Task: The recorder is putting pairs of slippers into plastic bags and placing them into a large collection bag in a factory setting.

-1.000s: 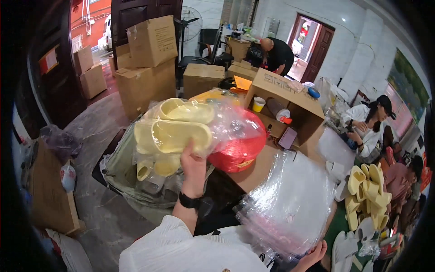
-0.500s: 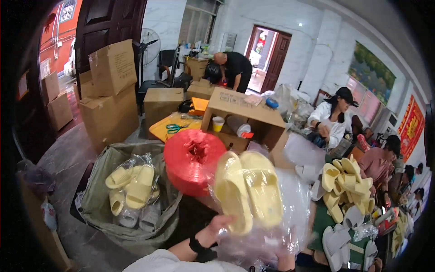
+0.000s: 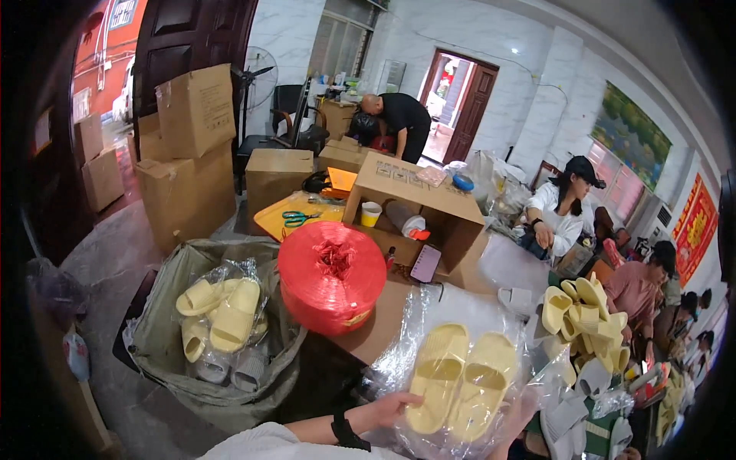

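Observation:
A pair of pale yellow slippers [image 3: 429, 414] lies side by side in a clear plastic bag [image 3: 392, 373], low in front of me. My left hand [image 3: 395, 408] grips the heel end of the left slipper, fingers closed on it and the plastic. At the bag's right side is my right hand [image 3: 520, 418], partly veiled by the film; it appears to hold the bag's edge. To the right, loose yellow slippers [image 3: 586, 318] are heaped, with grey slippers [image 3: 563, 418] below them. More bagged yellow slippers [image 3: 234, 314] rest in a green-grey sack [image 3: 165, 368] on the left.
A big red roll of plastic twine [image 3: 331, 280] stands between sack and bag. Beyond it, an open cardboard box [image 3: 414, 192] holds a yellow-and-white cup [image 3: 371, 213]. Green-handled scissors [image 3: 299, 218] lie on a yellow board. Stacked cartons [image 3: 188, 184] stand left; several people sit along the right.
The bagged slippers have come down and to the right, from in front of the box to the table's near side. Both hands have shifted rightward with them. A phone-like object by the box now shows.

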